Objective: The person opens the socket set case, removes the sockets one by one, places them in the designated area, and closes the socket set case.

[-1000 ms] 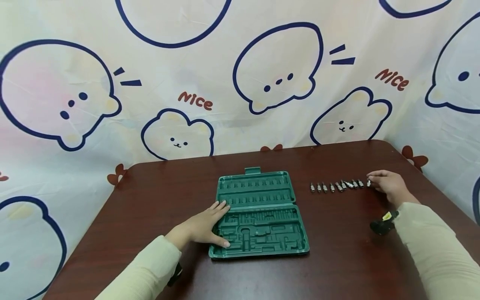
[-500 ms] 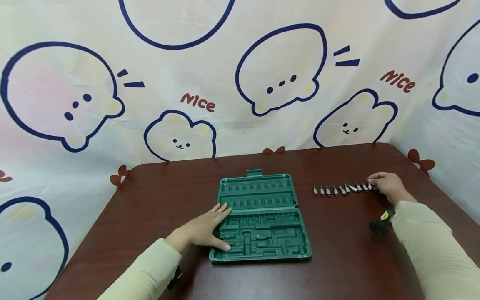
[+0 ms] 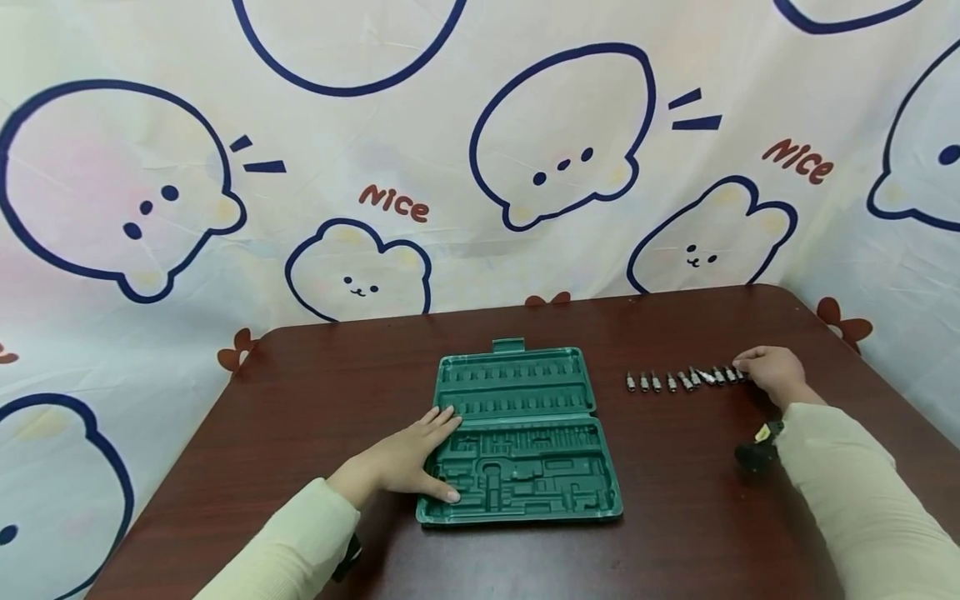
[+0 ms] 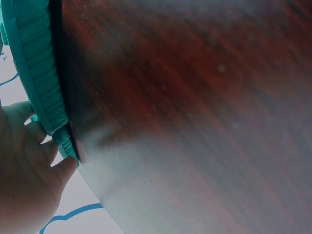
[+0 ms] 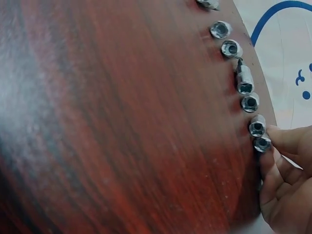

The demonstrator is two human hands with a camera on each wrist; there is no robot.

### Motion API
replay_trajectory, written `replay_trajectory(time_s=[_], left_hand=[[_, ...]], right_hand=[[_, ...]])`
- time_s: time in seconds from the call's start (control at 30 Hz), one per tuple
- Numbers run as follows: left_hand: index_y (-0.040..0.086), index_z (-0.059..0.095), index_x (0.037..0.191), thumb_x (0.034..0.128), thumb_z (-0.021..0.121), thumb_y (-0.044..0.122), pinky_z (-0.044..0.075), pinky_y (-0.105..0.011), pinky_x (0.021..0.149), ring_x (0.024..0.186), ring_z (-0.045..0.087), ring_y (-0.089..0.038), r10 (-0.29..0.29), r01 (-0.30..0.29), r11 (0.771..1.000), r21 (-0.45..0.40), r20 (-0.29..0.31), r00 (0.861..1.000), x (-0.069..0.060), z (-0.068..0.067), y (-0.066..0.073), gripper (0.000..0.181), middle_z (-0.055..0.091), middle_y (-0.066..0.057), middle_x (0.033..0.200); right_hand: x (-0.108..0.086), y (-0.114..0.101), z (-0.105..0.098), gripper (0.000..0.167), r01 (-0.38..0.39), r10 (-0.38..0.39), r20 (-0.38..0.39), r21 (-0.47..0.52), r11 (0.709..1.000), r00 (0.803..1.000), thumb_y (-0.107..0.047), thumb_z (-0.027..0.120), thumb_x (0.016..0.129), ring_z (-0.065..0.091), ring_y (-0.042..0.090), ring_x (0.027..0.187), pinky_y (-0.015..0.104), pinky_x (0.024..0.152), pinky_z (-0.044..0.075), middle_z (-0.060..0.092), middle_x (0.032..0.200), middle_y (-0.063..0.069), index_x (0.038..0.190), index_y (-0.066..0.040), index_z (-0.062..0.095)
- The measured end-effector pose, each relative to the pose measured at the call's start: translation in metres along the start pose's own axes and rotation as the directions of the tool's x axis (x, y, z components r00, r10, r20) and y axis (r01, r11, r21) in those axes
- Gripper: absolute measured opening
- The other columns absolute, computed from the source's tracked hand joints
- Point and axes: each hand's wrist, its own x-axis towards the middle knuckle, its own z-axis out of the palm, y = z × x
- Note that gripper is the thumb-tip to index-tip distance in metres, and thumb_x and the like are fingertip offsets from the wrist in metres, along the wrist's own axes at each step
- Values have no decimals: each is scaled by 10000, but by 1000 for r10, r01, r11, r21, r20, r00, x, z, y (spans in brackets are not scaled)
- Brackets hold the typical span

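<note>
A green plastic tool case (image 3: 517,512) lies unfolded on the table, its moulded recesses bare. My left hand (image 3: 408,454) rests on the case's left side with fingers spread; in the left wrist view the hand (image 4: 29,170) touches the green edge. To the right, several small metal bit sockets (image 3: 671,382) lie in a row. At the row's right end my right hand (image 3: 776,373) pinches the last bit socket (image 5: 262,144) between thumb and finger, close against its neighbour (image 5: 257,126). Its far end is hidden by the fingers.
The dark reddish-brown table (image 3: 360,367) has rounded back corners. A pale cloth with cartoon drawings (image 3: 555,250) hangs right behind it and along the right side. One bit socket (image 3: 705,377) in the row lies askew.
My right hand has brought its bit socket leftward to the end of the row, beside the others. The left hand stays on the case. The head view has shifted slightly.
</note>
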Motion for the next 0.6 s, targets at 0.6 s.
replay_trajectory(time_s=[0.6], left_hand=[[124, 167, 1394, 626, 576, 651, 241, -471, 947, 1293, 21, -256, 7, -6, 999, 33, -21, 1000, 1, 2, 0, 1017, 82, -57, 1435]], right_hand=[[-9, -5, -9, 387, 6, -5, -17, 43, 999, 1000, -211, 466, 886, 482, 224, 732, 287, 566, 422, 549, 841, 125, 1039, 139, 529]])
